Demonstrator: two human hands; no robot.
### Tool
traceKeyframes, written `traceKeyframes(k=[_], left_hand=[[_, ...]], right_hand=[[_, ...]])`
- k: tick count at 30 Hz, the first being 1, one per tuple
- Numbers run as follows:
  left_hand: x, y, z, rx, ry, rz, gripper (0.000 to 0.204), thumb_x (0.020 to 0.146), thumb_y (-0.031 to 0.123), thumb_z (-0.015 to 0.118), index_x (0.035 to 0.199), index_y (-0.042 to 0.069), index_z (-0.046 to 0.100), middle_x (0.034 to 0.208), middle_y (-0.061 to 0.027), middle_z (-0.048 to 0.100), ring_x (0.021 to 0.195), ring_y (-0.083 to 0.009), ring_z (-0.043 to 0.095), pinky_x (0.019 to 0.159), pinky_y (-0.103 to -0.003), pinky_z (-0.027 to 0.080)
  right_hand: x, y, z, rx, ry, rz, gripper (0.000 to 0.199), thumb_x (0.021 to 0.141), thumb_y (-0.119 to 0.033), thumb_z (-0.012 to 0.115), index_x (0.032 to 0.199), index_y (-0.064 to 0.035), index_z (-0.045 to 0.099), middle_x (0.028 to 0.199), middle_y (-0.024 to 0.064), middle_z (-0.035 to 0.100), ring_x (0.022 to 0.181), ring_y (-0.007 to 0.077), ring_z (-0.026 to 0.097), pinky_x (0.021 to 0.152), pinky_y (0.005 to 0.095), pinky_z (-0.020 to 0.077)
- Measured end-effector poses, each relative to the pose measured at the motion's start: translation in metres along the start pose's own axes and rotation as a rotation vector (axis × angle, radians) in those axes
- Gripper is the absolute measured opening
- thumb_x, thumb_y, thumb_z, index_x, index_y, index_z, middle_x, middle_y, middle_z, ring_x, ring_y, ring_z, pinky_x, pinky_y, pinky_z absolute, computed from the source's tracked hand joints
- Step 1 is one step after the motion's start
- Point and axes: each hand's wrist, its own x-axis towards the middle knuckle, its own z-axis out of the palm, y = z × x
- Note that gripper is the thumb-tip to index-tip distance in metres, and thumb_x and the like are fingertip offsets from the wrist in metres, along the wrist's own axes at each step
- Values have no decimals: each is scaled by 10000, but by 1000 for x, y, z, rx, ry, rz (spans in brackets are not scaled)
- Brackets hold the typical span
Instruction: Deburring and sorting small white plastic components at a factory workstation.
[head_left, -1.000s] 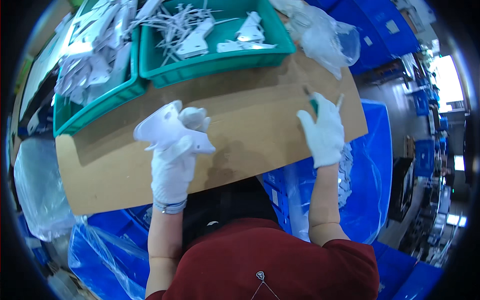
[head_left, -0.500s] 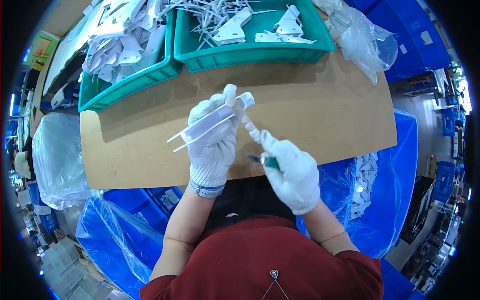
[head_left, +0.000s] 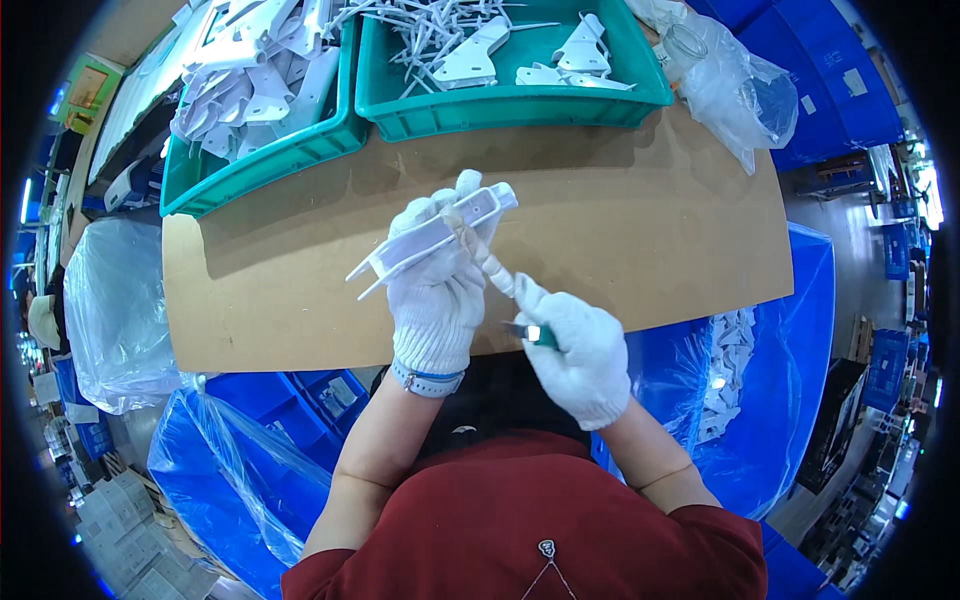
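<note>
My left hand (head_left: 438, 300), in a white knitted glove, is closed on a long white plastic part (head_left: 425, 243) with two prongs at its lower left end. The part is held tilted above the table. To its lower right, my gloved right hand (head_left: 578, 355) is closed round a small knife (head_left: 543, 336) with a green handle; its short dark blade points left. From the right hand a pale, ringed, finger-like length (head_left: 487, 262) reaches up to the part and touches it near the upper end. Whether this is a wrapped finger I cannot tell.
A brown board tabletop (head_left: 640, 230) lies beneath my hands. Along its far side stand two green trays (head_left: 520, 114) of white plastic parts. A clear bag (head_left: 735, 95) sits at the far right. Blue bins (head_left: 790, 350) with plastic liners flank me below the table edge.
The white part has moved slightly right and turned, showing more of its hollow upper end. The ringed finger-like length now lies across the part. My right hand has shifted slightly left and down, knife still held.
</note>
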Motion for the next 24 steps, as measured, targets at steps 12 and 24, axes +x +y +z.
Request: traceKeyframes(k=[12, 24], left_hand=[[-8, -12, 24, 100, -40, -217, 473, 789, -152, 638, 1220, 39, 601, 1275, -153, 638, 1358, -408, 498, 1163, -592, 410], [-70, -151, 125, 114, -335, -1159, 554, 998, 177, 635, 1462, 5, 387, 1266, -58, 565, 1070, -114, 559, 911, -244, 470]], right_hand=[[2, 82, -74, -310, 383, 333, 225, 884, -88, 719, 1102, -34, 704, 977, 159, 698, 866, 335, 686, 776, 368, 539], [-23, 16, -145, -182, 962, 267, 215, 841, 18, 733, 1055, 16, 716, 1031, 134, 677, 936, 222, 654, 835, 313, 510]])
